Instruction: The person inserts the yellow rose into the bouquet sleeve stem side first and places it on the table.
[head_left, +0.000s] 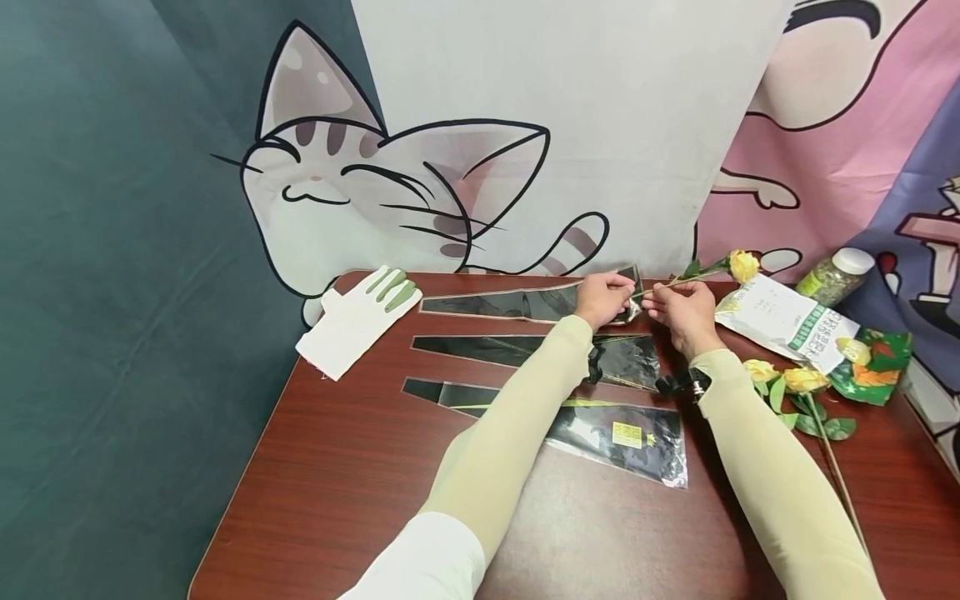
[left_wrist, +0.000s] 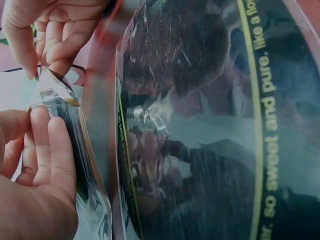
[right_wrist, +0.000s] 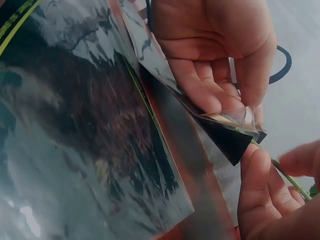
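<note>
My left hand [head_left: 602, 300] pinches the open end of a black-and-clear flower sleeve [head_left: 536, 303] at the back of the table. Close beside it, my right hand [head_left: 684, 313] holds the thin green stem [right_wrist: 291, 181] of a yellow rose [head_left: 744, 266] between thumb and fingers. The rose's bloom points right, away from the sleeve. In the right wrist view the stem's end is at the sleeve's mouth [right_wrist: 240, 135]; how far in it reaches is hidden. Two more sleeves lie flat nearer me, a middle one [head_left: 633, 362] and a front one [head_left: 660, 454] with a yellow label.
A white glove [head_left: 352, 325] with green fingertips lies at the table's left. On the right are a white packet [head_left: 783, 321], a jar with a white lid [head_left: 836, 279], a green patterned packet [head_left: 873, 371] and more yellow roses [head_left: 805, 380]. A cat-print cloth [head_left: 480, 100] hangs behind the table.
</note>
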